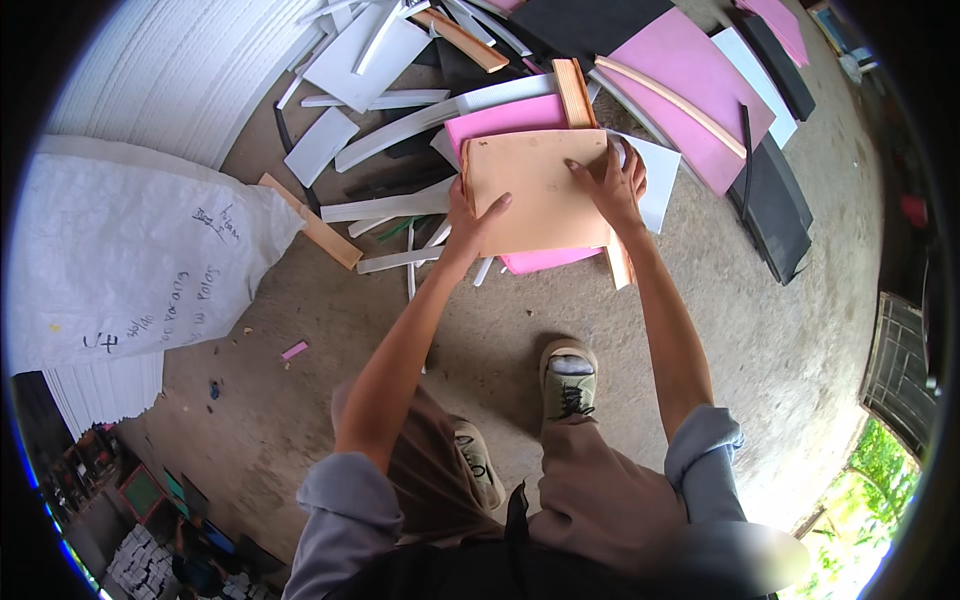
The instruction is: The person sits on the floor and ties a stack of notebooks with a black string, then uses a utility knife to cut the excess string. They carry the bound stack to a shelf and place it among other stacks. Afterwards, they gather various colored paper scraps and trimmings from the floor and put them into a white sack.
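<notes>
Both of my hands grip a tan rectangular block of sheets [535, 195], which looks like foam, by its two sides. My left hand [470, 222] closes round the left edge, its thumb lying on top. Round the upper right corner wraps my right hand [612, 185], thumb on the upper face and fingers over the side. Under the block, pink sheet material [500, 118] sticks out at the back and front. A tan strip bundle [573, 92] juts out behind its right end. Whatever supports the block from below is hidden.
White and black offcut strips [410, 125] litter the concrete floor. A pink sheet [690, 95] and a black slab [772, 220] lie at the right. Tall stacked white sheets [170, 75] and a white sack with handwriting [140, 255] stand at the left. My shoes [568, 385] are nearby.
</notes>
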`<control>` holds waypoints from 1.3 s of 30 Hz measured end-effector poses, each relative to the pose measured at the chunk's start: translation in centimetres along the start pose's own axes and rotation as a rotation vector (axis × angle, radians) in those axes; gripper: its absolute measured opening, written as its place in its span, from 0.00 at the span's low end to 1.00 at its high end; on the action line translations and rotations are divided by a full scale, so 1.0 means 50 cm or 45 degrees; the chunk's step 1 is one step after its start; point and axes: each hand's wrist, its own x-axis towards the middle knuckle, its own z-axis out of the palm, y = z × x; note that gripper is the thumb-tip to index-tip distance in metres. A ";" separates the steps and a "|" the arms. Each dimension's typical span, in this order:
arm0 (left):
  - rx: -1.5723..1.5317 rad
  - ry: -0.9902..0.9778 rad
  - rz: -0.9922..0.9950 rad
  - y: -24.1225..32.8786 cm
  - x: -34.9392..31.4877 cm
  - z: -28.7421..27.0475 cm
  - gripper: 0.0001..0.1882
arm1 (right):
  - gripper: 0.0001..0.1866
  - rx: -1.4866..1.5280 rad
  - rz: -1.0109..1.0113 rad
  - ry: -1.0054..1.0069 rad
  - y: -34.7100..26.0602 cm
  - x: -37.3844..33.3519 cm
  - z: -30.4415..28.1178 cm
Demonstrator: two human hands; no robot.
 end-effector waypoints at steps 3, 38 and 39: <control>0.054 0.060 -0.014 -0.004 0.007 0.016 0.47 | 0.47 0.123 -0.020 -0.001 0.029 -0.002 0.014; -0.621 0.320 -0.222 0.299 -0.250 -0.023 0.26 | 0.27 1.148 0.222 -0.494 -0.194 -0.088 -0.452; -0.619 0.318 -0.207 0.334 -0.278 -0.016 0.25 | 0.30 1.029 0.177 -0.565 -0.218 -0.088 -0.481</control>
